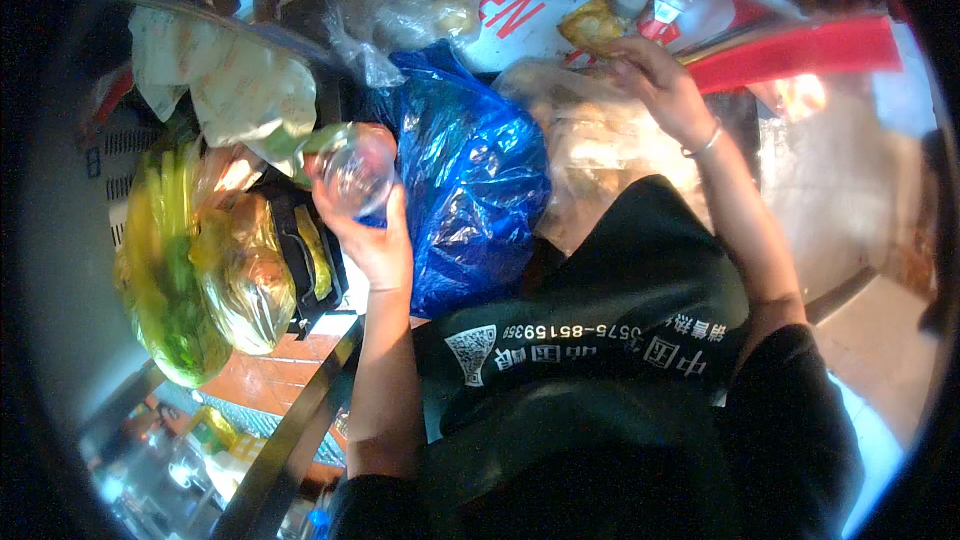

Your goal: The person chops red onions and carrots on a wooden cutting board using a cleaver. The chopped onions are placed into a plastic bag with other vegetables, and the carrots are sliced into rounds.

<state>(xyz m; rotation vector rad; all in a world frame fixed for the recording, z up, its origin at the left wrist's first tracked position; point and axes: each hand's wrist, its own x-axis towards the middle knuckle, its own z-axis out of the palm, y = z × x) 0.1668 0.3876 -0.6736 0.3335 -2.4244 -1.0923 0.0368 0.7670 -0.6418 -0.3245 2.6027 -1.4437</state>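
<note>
My left hand [367, 240] grips a clear, round container [358, 178], apparently plastic, with something green and reddish around its far side. Just right of it lies a bulging blue plastic bag [472, 187]. My right hand [652, 79] is raised at the upper right, wrist ringed by a bangle, fingers bent. Its fingertips are next to a golden-brown item [592, 24]; blur hides whether they touch or pinch anything. Below that hand spreads a clear plastic bag [600, 142] with pale contents.
Yellow-green plastic bags [169, 262] and a clear bag [251, 277] of produce hang at the left. Whitish bags [232, 75] are above them. A red strip [802, 56] crosses the upper right. At the back sits a bag of round items [454, 4]. My dark apron [585, 345] bears writing.
</note>
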